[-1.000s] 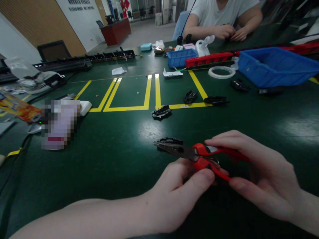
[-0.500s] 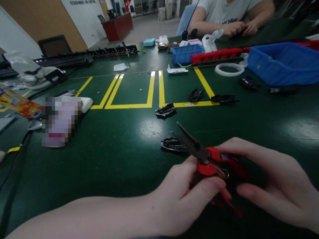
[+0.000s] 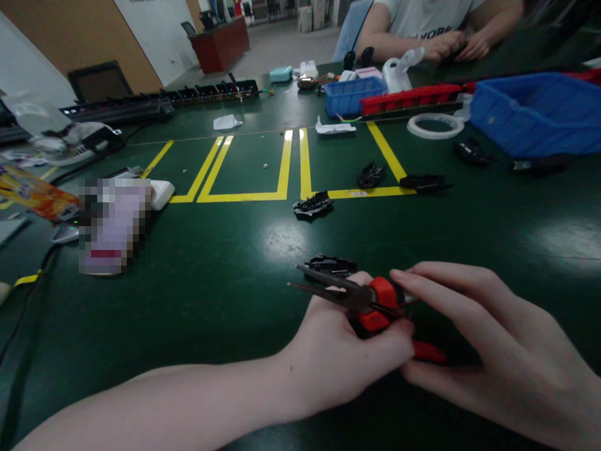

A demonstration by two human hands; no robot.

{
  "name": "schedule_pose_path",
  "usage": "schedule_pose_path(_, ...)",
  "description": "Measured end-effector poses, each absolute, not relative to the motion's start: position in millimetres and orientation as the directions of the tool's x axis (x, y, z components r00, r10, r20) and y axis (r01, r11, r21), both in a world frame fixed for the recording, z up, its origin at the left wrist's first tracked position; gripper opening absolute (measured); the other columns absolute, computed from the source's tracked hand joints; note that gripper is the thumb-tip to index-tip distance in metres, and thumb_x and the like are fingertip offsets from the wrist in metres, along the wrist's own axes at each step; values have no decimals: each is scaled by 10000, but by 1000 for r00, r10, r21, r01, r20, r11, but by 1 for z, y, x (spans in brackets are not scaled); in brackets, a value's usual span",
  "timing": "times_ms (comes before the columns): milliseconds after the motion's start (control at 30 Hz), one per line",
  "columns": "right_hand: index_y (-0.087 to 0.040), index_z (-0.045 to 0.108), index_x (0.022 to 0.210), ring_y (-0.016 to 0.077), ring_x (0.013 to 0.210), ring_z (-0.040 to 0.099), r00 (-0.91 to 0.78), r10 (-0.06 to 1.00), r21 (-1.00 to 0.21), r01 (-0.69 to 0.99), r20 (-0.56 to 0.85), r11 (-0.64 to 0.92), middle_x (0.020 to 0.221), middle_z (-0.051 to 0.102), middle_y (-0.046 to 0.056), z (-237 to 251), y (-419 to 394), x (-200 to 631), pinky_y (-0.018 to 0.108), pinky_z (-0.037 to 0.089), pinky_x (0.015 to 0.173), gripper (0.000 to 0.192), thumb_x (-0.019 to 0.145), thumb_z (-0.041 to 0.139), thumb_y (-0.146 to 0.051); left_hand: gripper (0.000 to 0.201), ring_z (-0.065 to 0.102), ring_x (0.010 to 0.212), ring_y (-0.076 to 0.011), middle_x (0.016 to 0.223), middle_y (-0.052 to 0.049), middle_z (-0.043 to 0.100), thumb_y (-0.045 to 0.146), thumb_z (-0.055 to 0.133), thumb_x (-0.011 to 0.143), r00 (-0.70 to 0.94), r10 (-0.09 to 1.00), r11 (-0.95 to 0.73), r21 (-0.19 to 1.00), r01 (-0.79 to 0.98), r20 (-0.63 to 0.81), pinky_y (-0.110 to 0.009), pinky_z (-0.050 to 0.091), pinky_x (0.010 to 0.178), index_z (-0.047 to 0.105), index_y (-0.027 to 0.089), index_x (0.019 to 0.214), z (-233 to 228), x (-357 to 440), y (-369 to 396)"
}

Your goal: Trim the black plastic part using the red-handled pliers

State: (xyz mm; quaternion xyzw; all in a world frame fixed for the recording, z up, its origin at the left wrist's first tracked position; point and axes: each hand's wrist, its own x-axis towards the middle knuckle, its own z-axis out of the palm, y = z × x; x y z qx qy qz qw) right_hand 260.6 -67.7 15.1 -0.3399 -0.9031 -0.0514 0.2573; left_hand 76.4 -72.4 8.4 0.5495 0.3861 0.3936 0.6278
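The head view is showing a dark green table (image 3: 141, 326) with yellow tape lines (image 3: 286, 164). At the far left a blurred-out box (image 3: 110, 228) is lying beside a white device (image 3: 160, 191). Moving right, the left hand (image 3: 345, 360) is closing around the hinge of the red-handled needle-nose pliers (image 3: 370, 302), its thumb pressing on the red grip. The plier tips are standing slightly apart and clamping nothing, pointing left just above a small black plastic part (image 3: 331, 265) lying on the table. The right hand (image 3: 474, 332) is wrapping its fingers over the handles from the other side. Three more black parts (image 3: 313, 205) are waiting farther back, untouched. By the look of it, the work on the nearest part is not yet begun. A blue bin (image 3: 535, 113) is sitting far right.
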Motion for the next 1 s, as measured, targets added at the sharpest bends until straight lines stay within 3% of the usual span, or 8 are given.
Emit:
schedule_pose_path(200, -153, 285, 1467, 321, 977, 589, -665, 524, -25, 606, 532, 795, 1145, 546, 175, 15, -64, 264, 427, 567, 730, 743, 804, 586, -305, 110, 570, 815, -146, 862, -8, 587, 245, 621, 823, 413, 910, 49, 998, -33, -31, -284, 497, 770, 550, 176, 870, 7, 74, -73)
schedule_pose_path(333, -197, 249, 1483, 293, 979, 610, -653, 553, -77, 608, 517, 790, 1204, 548, 153, 13, -63, 271, 382, 563, 748, 727, 850, 555, -382, 180, 595, 932, -185, 1011, -49, 622, 319, 616, 849, 453, 891, 21, 1000, -7, -16, -325, 495, 851, 584, 167, 941, 4, 72, -77)
schedule_pose_path(533, -207, 234, 1487, 265, 1007, 608, -679, 532, -94, 569, 505, 817, 1233, 543, 140, 11, -60, 276, 341, 562, 769, 695, 875, 517, -374, 224, 596, 973, -187, 1049, -59, 633, 273, 584, 874, 510, 854, -156, 985, 71, 99, -302, 484, 868, 585, 156, 1064, 10, 67, -74)
schedule_pose_path(667, -147, 251, 1479, 294, 1060, 576, -677, 479, -41, 554, 558, 831, 1247, 530, 172, 14, -53, 279, 390, 534, 839, 795, 791, 618, -302, 229, 586, 960, -172, 1051, -66, 621, 236, 575, 872, 546, 814, -347, 919, 185, 198, -282, 475, 880, 571, 129, 1074, 17, 61, -67)
schedule_pose_path(800, -144, 357, 1433, 306, 1001, 604, -592, 508, 8, 657, 625, 754, 1183, 577, 181, 17, -42, 289, 406, 523, 814, 773, 736, 655, -294, 281, 529, 1116, -199, 1200, -81, 595, 240, 535, 897, 655, 689, -634, 696, 337, 310, -310, 419, 960, 554, 133, 1156, 26, 52, -54)
schedule_pose_path(900, -185, 454, 1353, 255, 934, 636, -553, 546, -1, 702, 629, 712, 1123, 618, 139, 15, -32, 294, 340, 531, 776, 669, 729, 684, -252, 278, 505, 1132, -263, 1208, -100, 591, 314, 503, 913, 727, 622, -777, 344, 527, 292, -383, 406, 907, 590, 141, 1113, 29, 37, -37)
schedule_pose_path(967, -211, 498, 1287, 215, 888, 649, -548, 557, -26, 699, 624, 715, 1078, 637, 99, 12, -26, 295, 299, 540, 749, 571, 748, 682, -264, 343, 520, 1085, -279, 1176, -111, 604, 388, 494, 916, 802, 541, -841, 143, 522, 252, -393, 401, 869, 582, 136, 1132, 27, 25, -23)
schedule_pose_path(1000, -215, 521, 1247, 204, 873, 652, -544, 561, -33, 699, 624, 714, 1061, 642, 87, 10, -23, 295, 290, 544, 740, 519, 758, 677, -290, 384, 518, 1085, -276, 1189, -106, 597, 427, 500, 910, 840, 501, -865, 102, 491, 209, -384, 400, 861, 566, 147, 1164, 25, 18, -15)
